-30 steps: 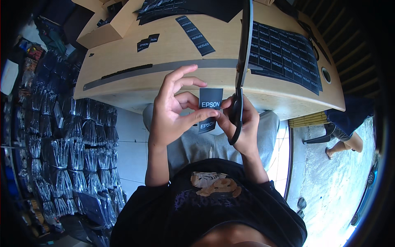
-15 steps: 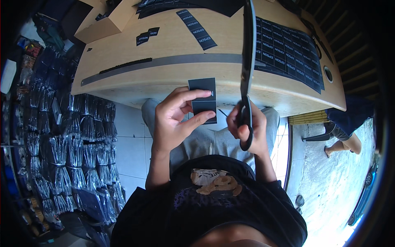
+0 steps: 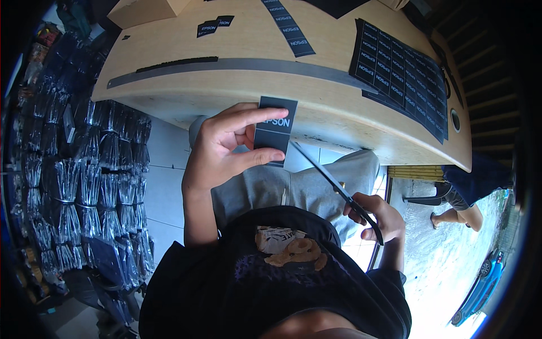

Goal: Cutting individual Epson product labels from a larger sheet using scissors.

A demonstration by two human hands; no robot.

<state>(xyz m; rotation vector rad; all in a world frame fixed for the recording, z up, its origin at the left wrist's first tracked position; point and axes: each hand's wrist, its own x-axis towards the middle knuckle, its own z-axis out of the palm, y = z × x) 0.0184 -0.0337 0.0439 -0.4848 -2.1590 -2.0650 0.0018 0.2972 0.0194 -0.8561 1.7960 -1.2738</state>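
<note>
My left hand (image 3: 217, 150) pinches a short black strip of printed labels (image 3: 274, 137), with a line across its middle. The index finger lies over the upper label and the thumb presses on the lower one. In my right hand (image 3: 385, 217) is a pair of black-handled scissors (image 3: 323, 170), its handle loops around my fingers. The blades slant up and left, and their tip is close by the strip's right edge; whether they touch, I cannot tell. Both hands are above my lap, in front of the table edge.
On the wooden table (image 3: 169, 51) lie a long metal ruler (image 3: 254, 65), a label strip (image 3: 293, 37), small cut labels (image 3: 209, 28) and black label sheets (image 3: 395, 70). A cardboard box (image 3: 144, 12) stands far left. Plastic-wrapped bundles (image 3: 68, 186) fill the left side. Another person's leg (image 3: 466, 217) shows at right.
The scissors have swung from pointing away over the table to slanting left beside the strip. My right hand moved right and nearer to me. My left hand shifted slightly left with the strip.
</note>
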